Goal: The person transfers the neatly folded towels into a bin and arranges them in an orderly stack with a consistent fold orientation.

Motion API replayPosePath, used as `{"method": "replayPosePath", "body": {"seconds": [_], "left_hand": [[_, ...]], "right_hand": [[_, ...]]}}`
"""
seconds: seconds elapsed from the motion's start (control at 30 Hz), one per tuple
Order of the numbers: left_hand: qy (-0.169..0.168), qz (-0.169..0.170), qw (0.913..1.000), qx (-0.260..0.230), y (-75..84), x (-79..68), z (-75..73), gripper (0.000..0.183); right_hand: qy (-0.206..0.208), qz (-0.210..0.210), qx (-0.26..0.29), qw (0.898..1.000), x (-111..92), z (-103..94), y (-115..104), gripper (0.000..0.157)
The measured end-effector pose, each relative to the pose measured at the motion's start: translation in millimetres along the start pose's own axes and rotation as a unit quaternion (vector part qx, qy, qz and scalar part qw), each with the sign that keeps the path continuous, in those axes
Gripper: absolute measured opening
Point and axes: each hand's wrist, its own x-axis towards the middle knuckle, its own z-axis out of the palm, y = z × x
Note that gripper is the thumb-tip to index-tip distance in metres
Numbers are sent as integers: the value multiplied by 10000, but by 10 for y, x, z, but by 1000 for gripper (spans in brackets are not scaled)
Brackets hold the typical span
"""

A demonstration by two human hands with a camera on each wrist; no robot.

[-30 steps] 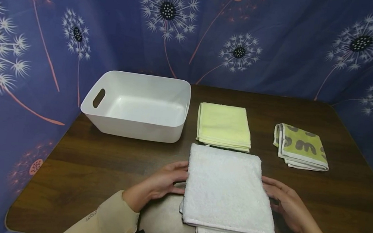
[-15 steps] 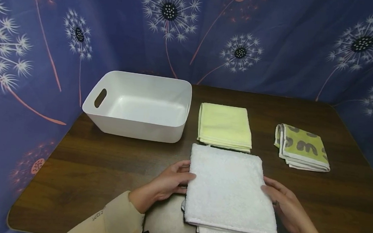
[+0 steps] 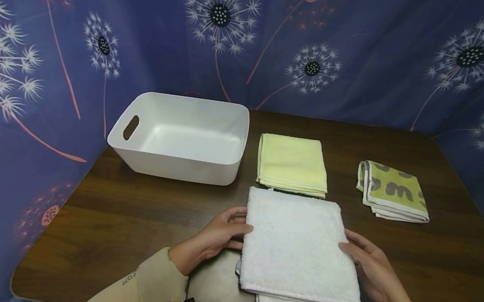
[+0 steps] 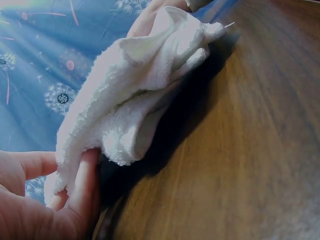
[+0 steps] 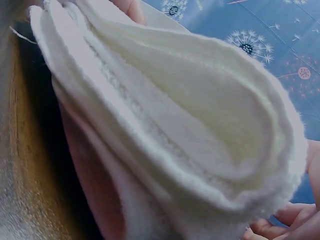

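A folded white towel spans the space between both hands in the head view. On its left edge my left hand grips it, thumb on top and other fingers beneath or behind. My right hand pinches the opposite edge, its thumb over the side and its fingers partly hidden. Several folded layers of the towel show in the right wrist view, curving in a loose loop. The left wrist view shows fingertips tucked into the towel, with dark shadow between its underside and the wood.
A white bin with a handle hole stands at the back left. Beyond the white towel lies a folded yellow towel. Farther right is a folded green-and-grey patterned towel. The brown wooden table meets a blue dandelion curtain.
My left thumb has come over the white towel's left edge, and the right thumb has settled on its right edge. The towel has barely shifted in view.
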Motion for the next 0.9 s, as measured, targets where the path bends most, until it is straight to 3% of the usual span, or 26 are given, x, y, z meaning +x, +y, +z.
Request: {"method": "replayPosePath", "body": {"seconds": [0.9], "left_hand": [[240, 185, 9995, -10, 60, -22, 17, 55]], "right_hand": [[387, 23, 254, 9989, -28, 43, -35, 70]]}}
